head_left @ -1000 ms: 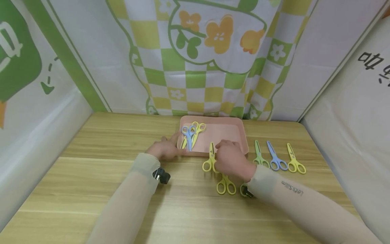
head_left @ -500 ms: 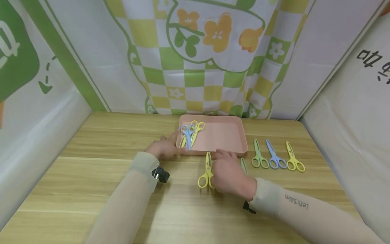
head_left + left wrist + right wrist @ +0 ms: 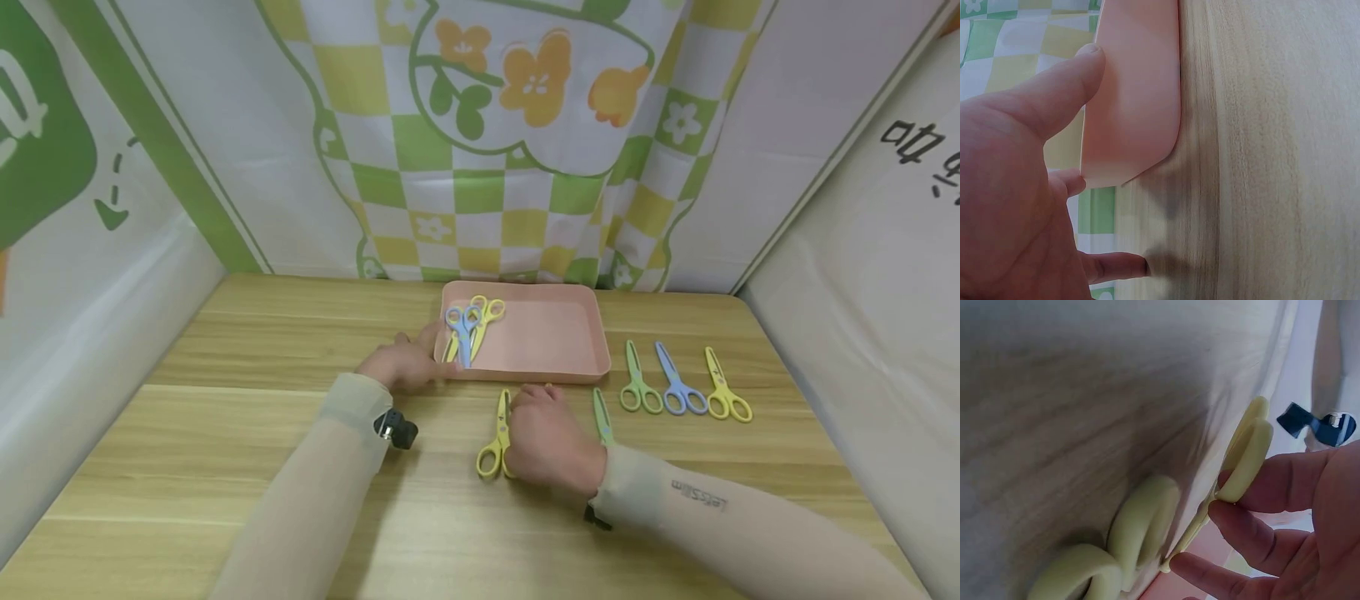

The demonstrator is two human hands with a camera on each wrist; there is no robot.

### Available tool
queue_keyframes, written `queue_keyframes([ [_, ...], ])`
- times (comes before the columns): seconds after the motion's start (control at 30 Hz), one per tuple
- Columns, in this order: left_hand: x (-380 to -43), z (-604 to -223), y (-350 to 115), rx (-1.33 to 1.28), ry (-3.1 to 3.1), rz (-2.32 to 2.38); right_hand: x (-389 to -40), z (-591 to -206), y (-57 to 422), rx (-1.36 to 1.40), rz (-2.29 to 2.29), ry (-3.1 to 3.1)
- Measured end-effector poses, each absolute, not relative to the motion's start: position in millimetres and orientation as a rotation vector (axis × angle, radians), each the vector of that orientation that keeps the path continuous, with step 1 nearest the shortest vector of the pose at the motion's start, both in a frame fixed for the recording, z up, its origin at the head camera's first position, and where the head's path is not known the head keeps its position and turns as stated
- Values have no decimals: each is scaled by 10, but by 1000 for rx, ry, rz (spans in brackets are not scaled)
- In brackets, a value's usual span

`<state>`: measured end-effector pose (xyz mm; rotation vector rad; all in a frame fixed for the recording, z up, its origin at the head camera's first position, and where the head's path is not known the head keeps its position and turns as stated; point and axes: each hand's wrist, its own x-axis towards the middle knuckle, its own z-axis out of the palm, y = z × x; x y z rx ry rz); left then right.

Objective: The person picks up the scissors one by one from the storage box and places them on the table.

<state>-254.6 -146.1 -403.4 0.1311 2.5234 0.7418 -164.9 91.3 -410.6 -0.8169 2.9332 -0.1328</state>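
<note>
My right hand (image 3: 551,442) pinches yellow scissors (image 3: 491,450) by a handle loop, low over the table in front of the tray; the right wrist view shows fingers at the loop (image 3: 1249,465). Another pair of yellow scissors (image 3: 1144,531) lies close by, mostly hidden under this hand in the head view. My left hand (image 3: 405,364) touches the left front corner of the pink tray (image 3: 551,375), thumb against its front wall, fingers fairly straight. Blue scissors (image 3: 462,333) lie over yellow scissors (image 3: 487,310) at the tray's left end.
Green scissors (image 3: 602,417) lie right of my right hand, partly covered by the wrist. Farther right, green scissors (image 3: 637,387), blue scissors (image 3: 678,387) and yellow scissors (image 3: 722,392) form a row on the wooden table (image 3: 247,425). A checkered curtain (image 3: 487,208) hangs behind.
My right hand has moved the yellow scissors from the tray's front edge toward me and slightly left. The green scissors beside my right wrist show more. My left hand stays at the tray.
</note>
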Motion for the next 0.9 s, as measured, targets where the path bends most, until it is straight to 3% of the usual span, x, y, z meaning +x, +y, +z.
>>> queue_keyframes([
  [0.9,-2553,-4051,-1472,137,2521,758,-1758,-4108,778,-703,127,2864],
])
